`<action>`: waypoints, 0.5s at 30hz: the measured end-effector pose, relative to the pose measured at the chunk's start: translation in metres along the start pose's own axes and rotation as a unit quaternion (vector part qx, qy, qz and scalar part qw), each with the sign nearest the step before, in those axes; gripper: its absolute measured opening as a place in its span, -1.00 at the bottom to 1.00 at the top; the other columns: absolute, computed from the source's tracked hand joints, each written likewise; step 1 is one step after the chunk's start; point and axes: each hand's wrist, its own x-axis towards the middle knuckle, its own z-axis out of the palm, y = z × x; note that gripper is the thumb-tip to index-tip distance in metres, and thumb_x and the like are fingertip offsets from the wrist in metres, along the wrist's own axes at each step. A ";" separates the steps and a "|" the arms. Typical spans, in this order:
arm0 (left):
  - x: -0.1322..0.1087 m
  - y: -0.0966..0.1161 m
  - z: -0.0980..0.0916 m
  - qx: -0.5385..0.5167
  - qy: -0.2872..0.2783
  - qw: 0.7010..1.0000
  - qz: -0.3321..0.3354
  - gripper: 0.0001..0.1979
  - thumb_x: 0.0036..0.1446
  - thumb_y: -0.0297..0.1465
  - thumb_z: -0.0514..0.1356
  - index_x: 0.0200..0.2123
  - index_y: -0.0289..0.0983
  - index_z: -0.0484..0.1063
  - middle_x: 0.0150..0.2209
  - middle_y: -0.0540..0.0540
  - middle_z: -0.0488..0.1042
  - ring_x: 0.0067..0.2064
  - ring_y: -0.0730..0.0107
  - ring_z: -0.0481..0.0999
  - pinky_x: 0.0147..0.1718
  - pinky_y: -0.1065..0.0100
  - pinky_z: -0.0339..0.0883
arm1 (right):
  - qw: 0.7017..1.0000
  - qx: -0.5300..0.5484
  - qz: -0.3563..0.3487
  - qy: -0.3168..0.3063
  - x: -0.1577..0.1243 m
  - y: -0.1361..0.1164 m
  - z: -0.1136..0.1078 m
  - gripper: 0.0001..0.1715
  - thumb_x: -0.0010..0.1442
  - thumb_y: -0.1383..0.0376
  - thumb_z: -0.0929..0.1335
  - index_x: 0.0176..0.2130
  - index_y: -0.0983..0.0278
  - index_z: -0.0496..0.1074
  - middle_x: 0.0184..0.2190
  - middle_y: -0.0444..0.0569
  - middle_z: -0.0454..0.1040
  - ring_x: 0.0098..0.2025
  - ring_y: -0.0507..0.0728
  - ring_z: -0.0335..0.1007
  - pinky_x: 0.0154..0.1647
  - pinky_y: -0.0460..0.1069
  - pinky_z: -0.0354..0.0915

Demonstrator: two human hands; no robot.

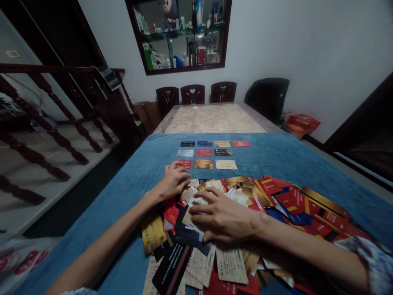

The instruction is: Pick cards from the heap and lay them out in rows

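Observation:
A big loose heap of cards [276, 200], red, gold, black and pale, lies on a blue cloth [129, 180] in front of me. My right hand [222, 217] rests palm down on the heap's left part, fingers curled over pale and dark cards. My left hand [173, 180] sits at the heap's far left edge, fingers bent and pressed on a red card [185, 163]. Beyond the hands, several cards [211, 153] lie face up in three tidy rows on the cloth.
The cloth covers the near part of a long table with a pale stone top [211, 119]. Dark chairs [193, 94] stand at its far end under a glass wall cabinet [181, 37]. A dark wooden stair railing [58, 106] runs along the left.

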 end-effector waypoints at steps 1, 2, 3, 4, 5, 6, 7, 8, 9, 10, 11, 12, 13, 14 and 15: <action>-0.003 0.001 -0.001 -0.006 -0.001 1.000 -0.001 -0.81 0.24 -0.37 0.17 -0.18 -0.23 0.59 -0.10 -0.17 0.55 0.17 -0.02 0.19 0.11 -0.10 0.02 | 1.000 -0.005 0.016 0.000 -0.004 0.003 -0.002 -0.57 0.34 0.02 0.26 0.00 0.24 0.45 0.03 0.08 0.48 0.19 0.30 0.13 0.15 0.25 0.04; -0.006 0.002 -0.003 -0.014 -0.004 1.000 -0.002 -0.80 0.25 -0.36 0.16 -0.18 -0.23 0.59 -0.10 -0.17 0.55 0.16 -0.01 0.20 0.12 -0.11 0.01 | 0.999 -0.008 0.032 0.000 -0.008 0.005 -0.004 -0.59 0.33 0.04 0.27 -0.02 0.25 0.46 0.01 0.08 0.48 0.17 0.30 0.15 0.14 0.25 0.05; -0.009 0.004 -0.004 -0.023 -0.007 1.000 -0.002 -0.80 0.26 -0.36 0.15 -0.17 -0.23 0.58 -0.10 -0.16 0.55 0.15 0.01 0.21 0.13 -0.11 0.01 | 0.999 -0.011 0.049 0.001 -0.012 0.007 -0.006 -0.62 0.32 0.06 0.28 -0.05 0.25 0.47 0.00 0.08 0.48 0.15 0.30 0.16 0.13 0.25 0.06; -0.012 0.005 -0.006 -0.034 -0.011 0.999 0.000 -0.79 0.26 -0.36 0.15 -0.16 -0.24 0.58 -0.10 -0.16 0.55 0.15 0.02 0.21 0.14 -0.11 0.02 | 0.998 -0.013 0.066 0.001 -0.015 0.009 -0.008 -0.64 0.31 0.07 0.30 -0.08 0.26 0.47 -0.01 0.08 0.48 0.14 0.30 0.17 0.12 0.25 0.07; -0.015 0.007 -0.007 -0.046 -0.016 0.999 0.005 -0.79 0.27 -0.36 0.15 -0.16 -0.24 0.57 -0.10 -0.15 0.54 0.15 0.03 0.21 0.15 -0.11 0.03 | 0.997 -0.016 0.082 0.001 -0.018 0.011 -0.009 -0.67 0.31 0.08 0.31 -0.12 0.26 0.48 -0.03 0.08 0.49 0.13 0.30 0.17 0.11 0.24 0.08; -0.018 0.009 -0.008 -0.060 -0.022 0.998 0.011 -0.80 0.26 -0.36 0.15 -0.16 -0.24 0.57 -0.09 -0.15 0.54 0.15 0.04 0.21 0.15 -0.11 0.04 | 0.995 -0.019 0.095 0.001 -0.020 0.012 -0.011 -0.69 0.30 0.09 0.31 -0.16 0.26 0.48 -0.06 0.08 0.49 0.12 0.30 0.17 0.10 0.23 0.09; -0.021 0.011 -0.010 -0.073 -0.031 0.997 0.017 -0.80 0.26 -0.35 0.16 -0.15 -0.24 0.57 -0.09 -0.16 0.53 0.16 0.04 0.21 0.16 -0.11 0.05 | 0.994 -0.024 0.106 0.000 -0.022 0.013 -0.012 -0.71 0.30 0.11 0.31 -0.20 0.27 0.48 -0.10 0.08 0.50 0.10 0.29 0.18 0.09 0.22 0.10; -0.024 0.013 -0.011 -0.086 -0.041 0.995 0.025 -0.80 0.24 -0.33 0.18 -0.14 -0.23 0.56 -0.08 -0.16 0.53 0.17 0.04 0.20 0.16 -0.11 0.06 | 0.993 -0.029 0.115 -0.003 -0.023 0.014 -0.013 -0.72 0.29 0.11 0.32 -0.23 0.27 0.48 -0.13 0.09 0.50 0.08 0.29 0.19 0.07 0.20 0.11; -0.028 0.016 -0.013 -0.098 -0.052 0.993 0.032 -0.77 0.22 -0.29 0.21 -0.10 -0.21 0.55 -0.05 -0.16 0.51 0.18 0.03 0.19 0.17 -0.12 0.06 | 0.992 -0.035 0.122 -0.006 -0.023 0.015 -0.015 -0.72 0.28 0.12 0.32 -0.25 0.28 0.47 -0.16 0.09 0.49 0.05 0.28 0.21 0.04 0.19 0.12; -0.031 0.019 -0.014 -0.109 -0.066 0.991 0.040 -0.71 0.19 -0.25 0.24 -0.05 -0.19 0.52 -0.01 -0.16 0.49 0.19 0.01 0.17 0.18 -0.13 0.07 | 0.991 -0.041 0.126 -0.010 -0.023 0.015 -0.016 -0.73 0.27 0.13 0.33 -0.27 0.29 0.47 -0.19 0.10 0.49 0.01 0.27 0.22 0.00 0.18 0.13; -0.035 0.023 -0.015 -0.117 -0.080 0.989 0.049 -0.62 0.14 -0.19 0.28 0.01 -0.17 0.49 0.05 -0.16 0.45 0.21 -0.01 0.16 0.19 -0.14 0.07 | 0.990 -0.049 0.130 -0.013 -0.023 0.016 -0.017 -0.74 0.26 0.15 0.33 -0.28 0.29 0.46 -0.21 0.10 0.49 -0.03 0.26 0.23 -0.02 0.17 0.13; -0.038 0.027 -0.017 -0.121 -0.093 0.987 0.056 -0.52 0.09 -0.14 0.31 0.07 -0.15 0.44 0.11 -0.17 0.40 0.22 -0.03 0.14 0.20 -0.15 0.08 | 0.990 -0.056 0.132 -0.014 -0.022 0.017 -0.018 -0.76 0.26 0.17 0.33 -0.29 0.30 0.46 -0.23 0.09 0.49 -0.07 0.24 0.24 -0.05 0.16 0.13; -0.042 0.031 -0.017 -0.123 -0.105 0.985 0.063 -0.42 0.05 -0.08 0.33 0.12 -0.13 0.39 0.17 -0.18 0.35 0.24 -0.06 0.12 0.20 -0.18 0.07 | 0.989 -0.062 0.133 -0.015 -0.021 0.017 -0.019 -0.78 0.25 0.19 0.32 -0.30 0.30 0.46 -0.24 0.08 0.49 -0.10 0.23 0.24 -0.06 0.15 0.12; -0.044 0.034 -0.018 -0.120 -0.116 0.984 0.068 -0.33 0.01 -0.04 0.34 0.16 -0.12 0.34 0.22 -0.20 0.29 0.25 -0.10 0.11 0.20 -0.21 0.06 | 0.989 -0.065 0.133 -0.015 -0.020 0.018 -0.019 -0.79 0.25 0.21 0.31 -0.30 0.29 0.47 -0.25 0.08 0.49 -0.11 0.22 0.25 -0.06 0.15 0.11; -0.047 0.037 -0.017 -0.113 -0.125 0.983 0.071 -0.26 -0.02 0.01 0.34 0.20 -0.12 0.30 0.26 -0.22 0.23 0.26 -0.14 0.09 0.21 -0.24 0.04 | 0.989 -0.064 0.133 -0.014 -0.019 0.018 -0.020 -0.80 0.26 0.23 0.31 -0.30 0.29 0.47 -0.26 0.07 0.50 -0.11 0.22 0.25 -0.07 0.15 0.10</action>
